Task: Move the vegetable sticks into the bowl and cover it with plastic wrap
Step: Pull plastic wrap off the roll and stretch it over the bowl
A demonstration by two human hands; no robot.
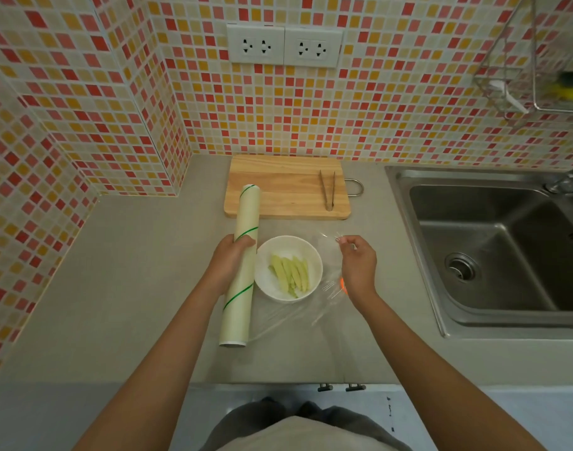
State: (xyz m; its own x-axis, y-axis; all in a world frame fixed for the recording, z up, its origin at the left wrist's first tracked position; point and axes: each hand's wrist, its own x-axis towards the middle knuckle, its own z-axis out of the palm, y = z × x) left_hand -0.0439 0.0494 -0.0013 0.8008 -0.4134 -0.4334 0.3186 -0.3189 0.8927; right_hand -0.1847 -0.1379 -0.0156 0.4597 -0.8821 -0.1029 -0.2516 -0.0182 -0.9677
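Note:
A white bowl (288,244) stands on the grey counter and holds several pale green vegetable sticks (291,271). My left hand (228,260) grips a long roll of plastic wrap (242,242) lying just left of the bowl. From the roll a clear sheet of plastic wrap (327,297) stretches rightward over the bowl. My right hand (356,265), right of the bowl, pinches the sheet's far edge between its fingertips.
A wooden cutting board (278,190) lies behind the bowl with metal tongs (328,190) on its right side. A steel sink (493,242) fills the right. A wire rack (535,60) hangs on the tiled wall. The counter's front edge (278,382) is near my body.

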